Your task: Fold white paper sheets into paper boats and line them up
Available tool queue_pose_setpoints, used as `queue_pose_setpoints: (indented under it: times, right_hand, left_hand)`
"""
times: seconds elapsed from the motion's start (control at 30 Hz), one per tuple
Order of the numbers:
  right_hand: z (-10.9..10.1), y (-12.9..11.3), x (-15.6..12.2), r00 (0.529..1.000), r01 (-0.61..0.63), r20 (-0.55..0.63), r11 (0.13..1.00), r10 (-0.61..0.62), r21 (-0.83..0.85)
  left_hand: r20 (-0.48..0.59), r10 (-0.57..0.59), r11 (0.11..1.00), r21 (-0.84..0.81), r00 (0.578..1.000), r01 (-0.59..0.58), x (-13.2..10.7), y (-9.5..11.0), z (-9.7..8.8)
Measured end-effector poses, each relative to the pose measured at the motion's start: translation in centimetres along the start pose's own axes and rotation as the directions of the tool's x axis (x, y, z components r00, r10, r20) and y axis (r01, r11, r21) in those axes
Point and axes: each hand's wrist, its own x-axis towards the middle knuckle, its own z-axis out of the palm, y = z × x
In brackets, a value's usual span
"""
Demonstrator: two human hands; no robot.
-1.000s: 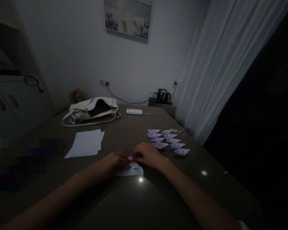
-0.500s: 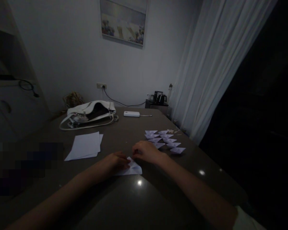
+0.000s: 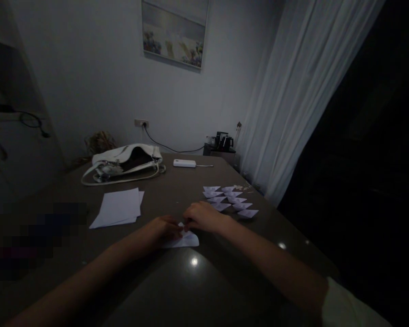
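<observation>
A partly folded sheet of white paper (image 3: 187, 240) lies on the dark table between my hands, its upper end narrowing to a point. My left hand (image 3: 165, 229) is closed on the paper's left side and covers that part of it. The fingers of my right hand (image 3: 201, 217) are bent down onto the paper near its peak, pinching there. Just beyond my right hand stand several folded paper boats (image 3: 240, 206) in two rows. To the left is a small stack of flat white sheets (image 3: 120, 206).
A white handbag (image 3: 126, 159) sits open at the table's back left. Right of it is a white power bank (image 3: 184, 163) with a short cable. Small scraps (image 3: 240, 187) lie by the right edge. A black kettle (image 3: 226, 142) stands beyond the table, beside a white curtain (image 3: 293, 100).
My right hand has moved slightly left, onto the paper near its peak. My left hand stays on the left side. The whole view has shifted a little.
</observation>
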Motion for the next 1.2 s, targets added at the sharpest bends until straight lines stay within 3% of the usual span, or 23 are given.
queue_pose_setpoints:
  times: [0.13, 0.43, 0.7, 0.9, 1.07, 1.2]
  right_hand:
    - [0.0, 0.1, 0.5, 1.000, 0.013, 0.008, 1.000, -0.012, -0.029]
    - [0.3, 0.9, -0.7, 0.997, 0.071, 0.010, 0.997, -0.071, 0.030]
    - [0.7, 1.4, -2.2, 0.998, 0.066, 0.021, 0.997, -0.067, 0.037]
    - [-0.4, 1.1, -3.4, 0.997, 0.079, 0.010, 0.996, -0.079, -0.034]
    - [-1.0, 0.6, -1.8, 0.999, 0.013, -0.043, 1.000, -0.013, -0.015]
    - [-0.1, -0.2, 0.4, 0.996, 0.070, -0.043, 0.989, -0.076, -0.128]
  left_hand:
    - [0.032, -0.050, 0.999, -0.009, 0.998, 0.051, 0.0, 0.2, -0.1]
    - [0.034, 0.004, 0.999, 0.032, 0.999, -0.005, 0.2, 0.0, -0.2]
    - [0.030, -0.020, 1.000, 0.016, 0.999, 0.020, 0.1, 0.2, -0.3]
    - [0.016, -0.016, 1.000, 0.008, 1.000, 0.016, -0.3, 0.1, -0.2]
    - [-0.001, -0.001, 1.000, -0.002, 1.000, 0.001, -0.2, 0.0, -0.1]
    - [-0.030, 0.015, 0.999, -0.048, 0.999, -0.016, -0.3, -0.2, 0.2]
